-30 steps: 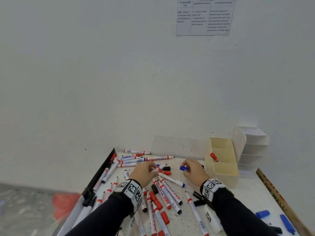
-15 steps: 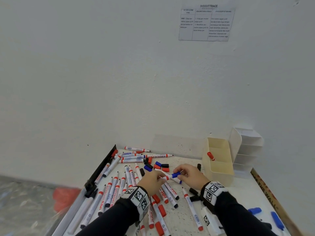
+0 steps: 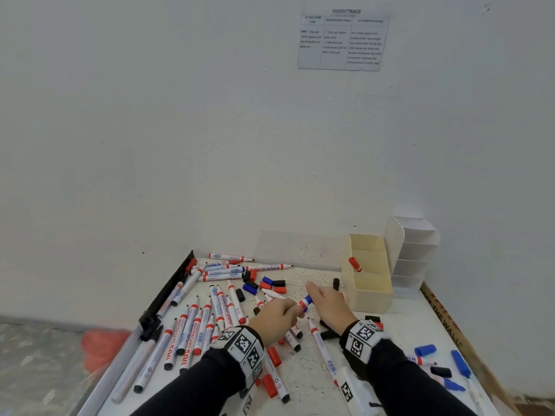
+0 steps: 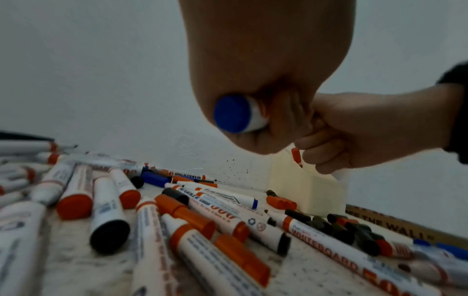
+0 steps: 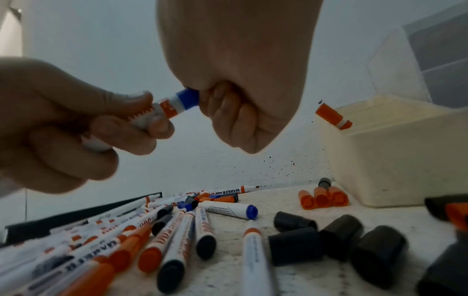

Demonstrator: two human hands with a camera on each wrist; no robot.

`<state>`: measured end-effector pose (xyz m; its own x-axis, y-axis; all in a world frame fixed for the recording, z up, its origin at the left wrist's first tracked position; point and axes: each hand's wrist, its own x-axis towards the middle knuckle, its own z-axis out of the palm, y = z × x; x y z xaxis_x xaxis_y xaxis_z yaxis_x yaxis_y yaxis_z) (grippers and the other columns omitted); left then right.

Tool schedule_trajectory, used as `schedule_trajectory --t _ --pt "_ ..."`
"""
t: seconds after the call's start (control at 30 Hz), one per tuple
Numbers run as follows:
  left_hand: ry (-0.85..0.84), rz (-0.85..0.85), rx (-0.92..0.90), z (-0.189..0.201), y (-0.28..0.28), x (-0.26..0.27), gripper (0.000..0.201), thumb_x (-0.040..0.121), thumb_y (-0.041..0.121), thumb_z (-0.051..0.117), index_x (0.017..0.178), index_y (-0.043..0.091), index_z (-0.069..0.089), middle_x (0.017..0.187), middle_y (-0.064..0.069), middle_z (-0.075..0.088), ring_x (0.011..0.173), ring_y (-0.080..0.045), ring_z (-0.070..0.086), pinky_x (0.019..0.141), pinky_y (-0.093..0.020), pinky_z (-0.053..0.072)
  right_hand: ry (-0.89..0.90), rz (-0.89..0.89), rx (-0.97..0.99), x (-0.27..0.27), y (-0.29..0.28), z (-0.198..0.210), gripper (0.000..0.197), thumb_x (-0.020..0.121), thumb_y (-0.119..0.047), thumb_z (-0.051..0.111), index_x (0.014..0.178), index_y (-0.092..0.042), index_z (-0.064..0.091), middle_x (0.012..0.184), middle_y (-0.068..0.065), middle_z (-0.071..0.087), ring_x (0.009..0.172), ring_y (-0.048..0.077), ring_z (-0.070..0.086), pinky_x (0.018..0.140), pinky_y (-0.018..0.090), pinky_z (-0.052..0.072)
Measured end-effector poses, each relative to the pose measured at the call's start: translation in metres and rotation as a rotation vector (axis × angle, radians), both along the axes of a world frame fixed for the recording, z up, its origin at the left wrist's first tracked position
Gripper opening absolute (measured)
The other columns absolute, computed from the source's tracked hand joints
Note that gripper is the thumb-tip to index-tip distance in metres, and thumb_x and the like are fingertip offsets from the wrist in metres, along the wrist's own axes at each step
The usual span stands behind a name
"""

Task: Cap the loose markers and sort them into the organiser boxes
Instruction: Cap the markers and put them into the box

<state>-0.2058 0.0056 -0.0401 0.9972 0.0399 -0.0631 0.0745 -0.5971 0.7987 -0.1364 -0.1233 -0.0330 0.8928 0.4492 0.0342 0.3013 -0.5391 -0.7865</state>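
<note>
A moment ago the hands were down among the pile; now they are raised just left of the cream organiser box [image 3: 372, 292]. The left hand [image 3: 271, 318] grips a marker [image 5: 162, 109], the right hand [image 3: 327, 304] presses the blue cap [image 3: 307, 302] on. Boxing it looks next.

Loose markers [image 3: 192, 328] crowd the table's [image 3: 399, 325] left half; loose caps [image 3: 271, 285] lie near its far edge. An organiser box [image 3: 371, 292] stands at the far right corner, one marker [image 3: 356, 264] inside, a second box [image 3: 413, 253] just behind it.
</note>
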Motion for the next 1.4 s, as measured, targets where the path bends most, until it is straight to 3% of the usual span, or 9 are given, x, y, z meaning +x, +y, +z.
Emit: schedule_trajectory --t 0.13,0.3,0.4,0.5,0.73,0.87,1.03,1.23,1.4 --pt "0.199 -0.094 -0.360 0.010 -0.002 -0.001 0.032 0.100 0.035 0.034 0.080 0.018 0.052 0.060 0.007 0.041 0.037 -0.004 0.032 0.036 -0.016 0.029 -0.024 0.055 0.092 -0.001 -0.010 0.000 0.045 0.099 -0.032 0.033 0.057 -0.017 0.035 0.054 -0.002 0.031 0.052 0.010 0.030 0.055 0.026 0.027" --pt "0.156 -0.115 -0.488 0.016 -0.011 0.015 0.026 0.099 0.031 0.040 0.087 0.015 0.057 0.063 0.006 0.050 0.040 -0.004 0.041 0.041 -0.016 0.035 -0.071 0.057 0.196 0.010 -0.021 0.011 0.036 0.096 -0.033 0.043 0.065 -0.015 0.042 0.052 -0.003 0.037 0.044 0.004 0.034 0.053 0.024 0.031" --pt "0.080 -0.069 -0.340 0.022 -0.021 0.027 0.033 0.098 0.033 0.041 0.111 0.011 0.061 0.099 0.000 0.064 0.082 -0.006 0.061 0.078 -0.020 0.049 -0.129 0.059 0.177 0.020 -0.031 0.026 0.027 0.093 -0.032 0.050 0.072 -0.016 0.050 0.058 -0.005 0.046 0.047 0.006 0.042 0.049 0.018 0.036" --pt "0.123 -0.026 -0.114 0.017 -0.019 0.041 0.047 0.099 0.038 0.036 0.134 0.010 0.049 0.136 -0.004 0.050 0.126 -0.016 0.046 0.107 -0.029 0.031 -0.187 0.017 0.229 0.032 -0.044 0.038 0.016 0.094 -0.027 0.049 0.083 -0.018 0.055 0.072 -0.003 0.059 0.052 0.000 0.054 0.053 0.015 0.043" --pt "0.266 0.121 0.287 -0.016 -0.005 0.064 0.037 0.095 0.016 0.041 0.131 0.014 0.046 0.137 -0.006 0.048 0.124 -0.019 0.048 0.101 -0.025 0.038 -0.448 -0.253 0.292 0.054 -0.089 0.041 0.007 0.095 -0.017 0.047 0.101 -0.019 0.050 0.071 0.004 0.057 0.054 0.002 0.051 0.052 0.011 0.042" --pt "0.325 0.060 0.454 -0.016 -0.009 0.070 0.042 0.099 0.020 0.034 0.141 0.017 0.036 0.145 -0.005 0.041 0.131 -0.022 0.042 0.107 -0.034 0.036 -0.448 -0.212 0.114 0.061 -0.100 0.018 0.006 0.094 -0.020 0.047 0.100 -0.021 0.050 0.079 0.008 0.058 0.067 0.025 0.058 0.062 0.032 0.049" --pt "0.382 -0.018 0.685 -0.023 -0.016 0.079 0.041 0.098 0.028 0.033 0.137 0.018 0.039 0.137 -0.005 0.048 0.124 -0.024 0.047 0.102 -0.041 0.040 -0.360 -0.123 -0.005 0.064 -0.101 -0.001 0.012 0.095 -0.020 0.046 0.106 -0.020 0.051 0.094 0.001 0.055 0.077 0.018 0.056 0.067 0.018 0.044" --pt "0.295 0.116 0.634 -0.025 -0.015 0.080 0.036 0.097 0.037 0.034 0.120 0.015 0.051 0.119 -0.005 0.058 0.107 -0.021 0.058 0.090 -0.033 0.047 -0.292 -0.092 -0.082 0.066 -0.098 -0.009 0.009 0.093 -0.022 0.049 0.098 -0.017 0.054 0.090 -0.001 0.054 0.081 0.014 0.052 0.069 0.016 0.040" --pt "0.268 0.238 0.522 -0.017 -0.006 0.081 0.030 0.094 0.022 0.045 0.121 0.011 0.051 0.121 -0.007 0.059 0.107 -0.021 0.058 0.090 -0.027 0.048 -0.254 -0.136 -0.116 0.061 -0.095 -0.010 0.039 0.090 -0.037 0.053 0.123 -0.020 0.046 0.115 -0.012 0.046 0.110 0.006 0.045 0.099 0.026 0.039"
